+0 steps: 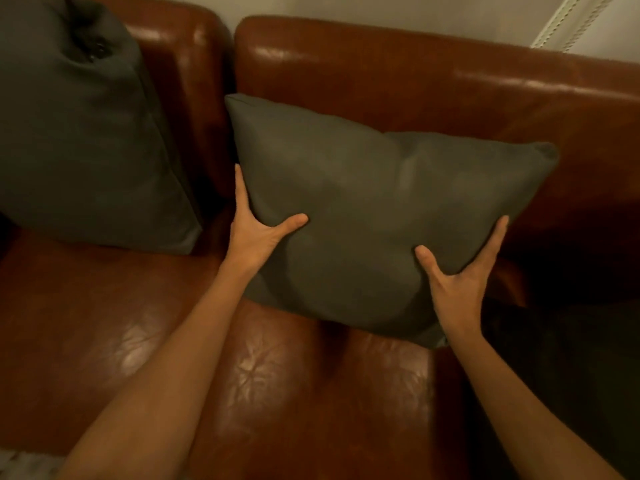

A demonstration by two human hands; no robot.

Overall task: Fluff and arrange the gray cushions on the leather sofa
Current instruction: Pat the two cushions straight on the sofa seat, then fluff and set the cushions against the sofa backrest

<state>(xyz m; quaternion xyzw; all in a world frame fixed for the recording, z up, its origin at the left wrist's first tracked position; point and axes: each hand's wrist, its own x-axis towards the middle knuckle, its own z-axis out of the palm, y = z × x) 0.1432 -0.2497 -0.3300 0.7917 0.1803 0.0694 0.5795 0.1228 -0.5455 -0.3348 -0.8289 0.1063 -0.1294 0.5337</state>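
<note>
A gray cushion (374, 209) leans against the right back section of the brown leather sofa (415, 84), its lower edge on the seat. My left hand (258, 233) holds its left side, thumb across the front and fingers along the edge. On the lower right side my right hand (460, 275) grips it the same way, thumb on the front, fingers behind the edge. A second gray cushion (79, 133) stands at the left against the other back section, with a dent near its top.
The sofa seat (138, 323) stretches below the cushions, shiny and creased. A dark shape (571, 341) lies at the right end of the seat. A pale wall and a white cord or trim (568, 22) show behind the sofa.
</note>
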